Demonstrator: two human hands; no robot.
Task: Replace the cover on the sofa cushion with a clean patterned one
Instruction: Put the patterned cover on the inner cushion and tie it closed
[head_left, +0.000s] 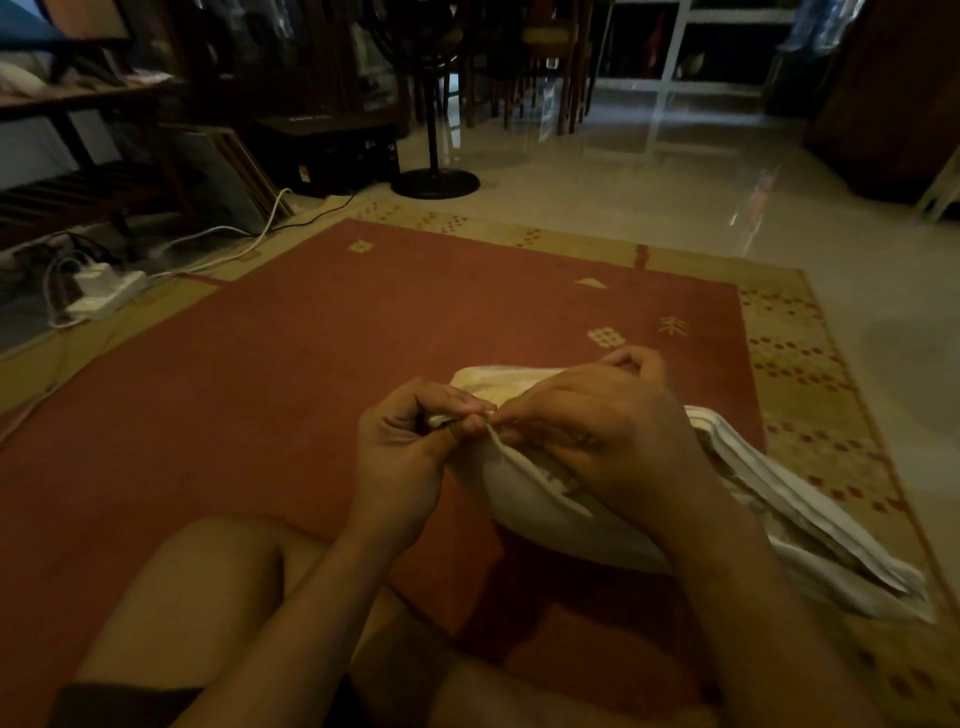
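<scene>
A cushion in a whitish cover (540, 512) is held up over the red rug, just in front of my crossed legs. My left hand (402, 447) pinches the near corner of the cover at its open edge. My right hand (597, 421) grips the same edge right beside it, fingertips almost touching the left hand's. Along that edge a zip-like seam runs down to the right. A folded pale striped cloth (810, 519) lies under and to the right of the cushion. Any pattern is too dim to make out.
A red rug with a beige patterned border (291, 364) covers the floor. A white power strip with cables (106, 291) lies at the left. A standing fan base (435, 183), dark shelves and chairs stand behind. Glossy tiles (649, 197) stretch to the right.
</scene>
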